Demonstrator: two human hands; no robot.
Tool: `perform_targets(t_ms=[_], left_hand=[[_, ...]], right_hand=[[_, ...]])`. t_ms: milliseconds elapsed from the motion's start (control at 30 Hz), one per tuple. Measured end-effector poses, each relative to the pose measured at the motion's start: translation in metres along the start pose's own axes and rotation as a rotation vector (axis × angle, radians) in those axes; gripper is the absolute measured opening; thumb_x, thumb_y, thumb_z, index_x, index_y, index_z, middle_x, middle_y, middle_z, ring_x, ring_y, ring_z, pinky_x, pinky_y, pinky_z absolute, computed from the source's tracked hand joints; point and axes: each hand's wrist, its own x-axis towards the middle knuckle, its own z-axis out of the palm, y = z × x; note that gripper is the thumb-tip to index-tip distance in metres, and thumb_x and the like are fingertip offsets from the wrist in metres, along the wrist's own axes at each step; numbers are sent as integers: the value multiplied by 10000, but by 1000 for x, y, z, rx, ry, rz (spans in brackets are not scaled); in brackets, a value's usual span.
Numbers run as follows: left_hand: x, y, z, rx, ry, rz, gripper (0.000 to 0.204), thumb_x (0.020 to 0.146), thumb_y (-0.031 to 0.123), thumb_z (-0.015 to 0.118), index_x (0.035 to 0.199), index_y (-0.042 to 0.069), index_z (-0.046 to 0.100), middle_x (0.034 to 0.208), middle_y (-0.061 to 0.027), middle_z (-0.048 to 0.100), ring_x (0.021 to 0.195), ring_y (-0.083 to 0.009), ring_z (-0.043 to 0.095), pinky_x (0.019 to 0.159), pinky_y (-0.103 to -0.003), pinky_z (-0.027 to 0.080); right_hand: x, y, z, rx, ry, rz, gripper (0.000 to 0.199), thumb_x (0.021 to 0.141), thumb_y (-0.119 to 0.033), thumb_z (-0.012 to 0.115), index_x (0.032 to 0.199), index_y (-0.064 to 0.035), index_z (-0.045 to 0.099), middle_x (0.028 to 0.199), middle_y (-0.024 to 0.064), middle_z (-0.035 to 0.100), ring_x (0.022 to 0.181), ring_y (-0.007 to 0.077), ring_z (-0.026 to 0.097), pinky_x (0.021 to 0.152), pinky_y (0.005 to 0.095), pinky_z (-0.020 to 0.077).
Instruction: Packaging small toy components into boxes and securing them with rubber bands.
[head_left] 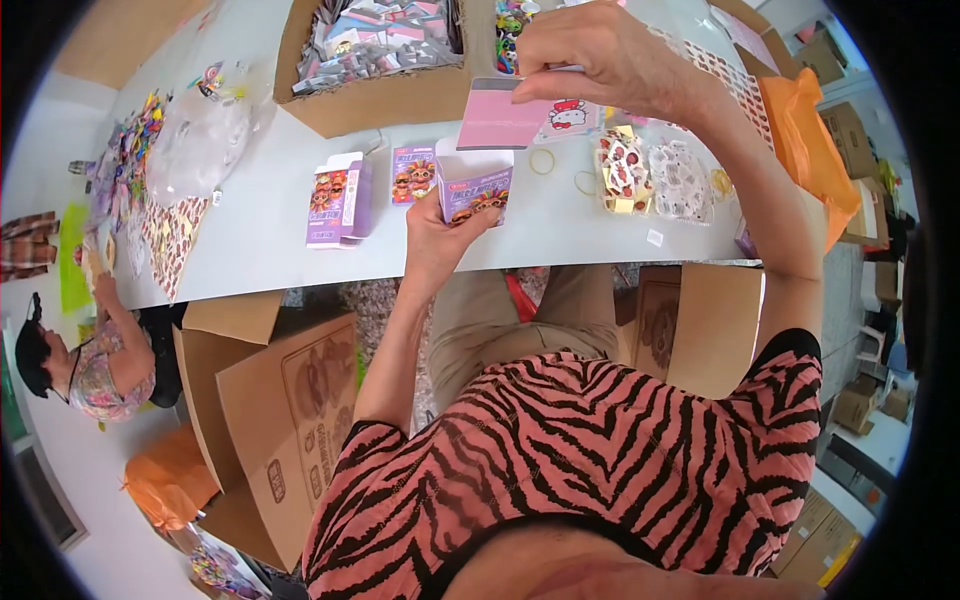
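Observation:
My left hand (440, 238) grips a small purple carton (478, 180) with cartoon figures on its front, its top open and white inside. Above that carton, my right hand (590, 60) is closed on a flat pink-and-grey packet (488, 118). A picture of a white cartoon cat with a red bow (567, 116) shows beside the packet, below my fingers; I cannot tell whether it is part of the packet. To the left, another purple carton (338, 205) lies on the table with its end flaps raised. A third purple carton (411, 174) lies just behind my left hand.
A cardboard box (400, 107) full of similar packets stands on the white table (270, 235). Rubber bands (542, 161), printed pieces (622, 165) and a clear plastic bag (203, 140) lie around. Open cartons (300, 400) stand below the edge. Another person (110, 365) works at the left.

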Motion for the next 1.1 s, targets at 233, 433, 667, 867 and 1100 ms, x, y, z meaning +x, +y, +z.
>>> perform_targets(t_ms=[233, 433, 667, 867, 1100], left_hand=[[-4, 1, 7, 48, -103, -11, 268, 777, 20, 714, 1025, -23, 624, 886, -64, 683, 778, -101, 633, 710, -256, 526], [-6, 6, 6, 213, -100, 20, 306, 749, 69, 732, 1030, -12, 639, 866, -81, 700, 767, -96, 638, 699, -263, 519], [-8, 10, 5, 449, -84, 109, 331, 742, 76, 738, 1039, -23, 630, 812, -107, 704, 732, -104, 654, 656, -269, 527], [-12, 6, 5, 216, -87, 76, 347, 737, 65, 742, 1053, -17, 626, 849, -96, 704, 760, -94, 642, 681, -264, 525], [-19, 7, 6, 92, -134, -17, 289, 755, 34, 727, 1024, -14, 633, 871, -63, 687, 774, -87, 619, 709, -256, 515]], right_hand=[[-18, 31, 16, -121, 242, -458, 290, 824, -215, 667, 685, -30, 493, 616, 121, 489, 572, 298, 522, 531, 391, 417], [-12, 21, 18, -282, 291, -582, 302, 841, -253, 639, 693, -31, 496, 632, 118, 500, 601, 304, 540, 544, 395, 428], [-8, -13, 7, -124, -40, -119, 304, 864, -279, 602, 713, -41, 489, 645, 109, 489, 604, 296, 527, 523, 403, 405], [-18, -15, 33, -178, 155, -73, 238, 802, -244, 666, 747, -37, 562, 637, 89, 513, 589, 265, 542, 522, 364, 423], [-31, -15, 48, -300, 246, -34, 235, 754, -227, 721, 736, -53, 564, 606, 56, 505, 525, 220, 513, 476, 344, 395]])
